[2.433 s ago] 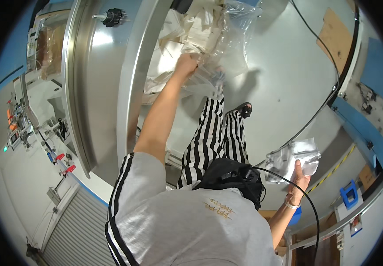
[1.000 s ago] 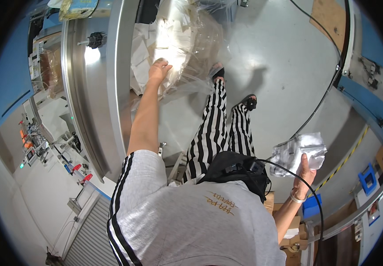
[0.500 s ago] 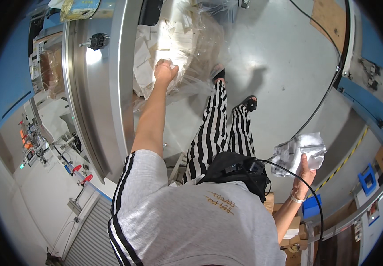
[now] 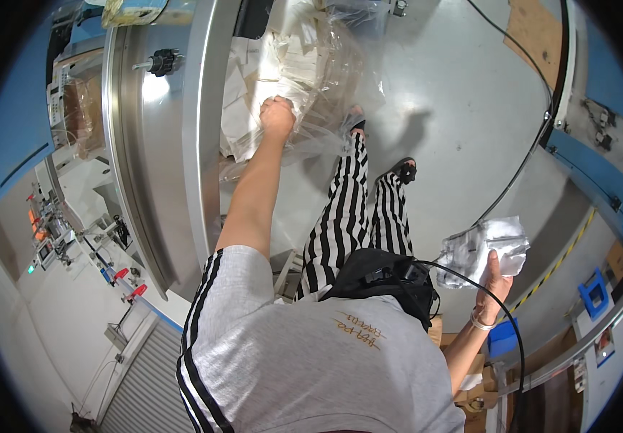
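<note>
My left hand [image 4: 277,115] reaches down into a clear plastic bag [image 4: 340,68] full of white, flat, folded pieces [image 4: 297,65]. Its fingers are curled closed against the pieces, and the fingertips are hidden, so what they grip cannot be made out. Off to the right, my right hand [image 4: 497,280] holds a crinkled silvery-white packet [image 4: 486,249], thumb on top and the other fingers mostly hidden beneath it. That packet is held in the air beside my waist, apart from anything else.
A metal machine frame [image 4: 207,123] with a black knob [image 4: 163,63] runs along my left. A black cable [image 4: 520,169] hangs at the right, and another cable crosses my right wrist. Cardboard boxes [image 4: 476,404] and a blue bin [image 4: 502,338] stand at lower right.
My left hand has shifted slightly right, and its fingers have turned down against the white pieces. My right hand keeps the packet in almost the same place.
</note>
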Demonstrator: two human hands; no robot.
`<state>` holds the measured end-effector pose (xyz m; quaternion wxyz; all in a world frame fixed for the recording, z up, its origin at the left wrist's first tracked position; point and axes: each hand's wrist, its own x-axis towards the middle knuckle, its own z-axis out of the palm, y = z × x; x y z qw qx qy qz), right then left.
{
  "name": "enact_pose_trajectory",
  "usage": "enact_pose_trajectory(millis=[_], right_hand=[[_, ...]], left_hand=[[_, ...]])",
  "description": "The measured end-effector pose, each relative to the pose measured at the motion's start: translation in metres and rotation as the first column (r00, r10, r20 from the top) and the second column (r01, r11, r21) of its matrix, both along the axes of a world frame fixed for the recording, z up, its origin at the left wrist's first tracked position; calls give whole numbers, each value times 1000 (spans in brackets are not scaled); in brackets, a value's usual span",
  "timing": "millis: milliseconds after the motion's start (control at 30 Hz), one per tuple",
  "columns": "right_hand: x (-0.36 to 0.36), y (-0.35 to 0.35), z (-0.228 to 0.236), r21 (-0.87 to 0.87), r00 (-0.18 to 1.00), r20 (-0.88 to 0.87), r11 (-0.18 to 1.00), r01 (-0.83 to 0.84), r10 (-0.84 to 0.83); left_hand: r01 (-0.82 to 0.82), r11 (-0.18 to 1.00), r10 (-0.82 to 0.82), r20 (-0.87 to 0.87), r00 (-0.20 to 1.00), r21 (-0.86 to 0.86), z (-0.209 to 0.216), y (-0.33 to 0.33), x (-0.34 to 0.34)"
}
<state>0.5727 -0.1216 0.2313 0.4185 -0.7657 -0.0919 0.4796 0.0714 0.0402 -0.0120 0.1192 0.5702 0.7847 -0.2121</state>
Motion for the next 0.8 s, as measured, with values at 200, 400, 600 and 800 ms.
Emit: enact_pose_trajectory(millis=[200, 400, 600, 800], right_hand=[[-1, -1, 0, 5, 1000, 5, 1000, 9, -9], [-2, 0, -1, -1, 999, 32, 1000, 10, -10], [-8, 6, 5, -11, 1000, 22, 1000, -5, 5], [-9, 4, 4, -13, 999, 41, 999, -30, 31]], left_hand=[[-151, 974, 132, 117, 984, 167, 24, -11, -4], [-406, 849, 272, 379, 885, 338, 38, -41, -31], [-585, 753, 412, 477, 776, 301, 39, -36, -23], [-530, 804, 417, 382, 825, 268, 26, -24, -24]])
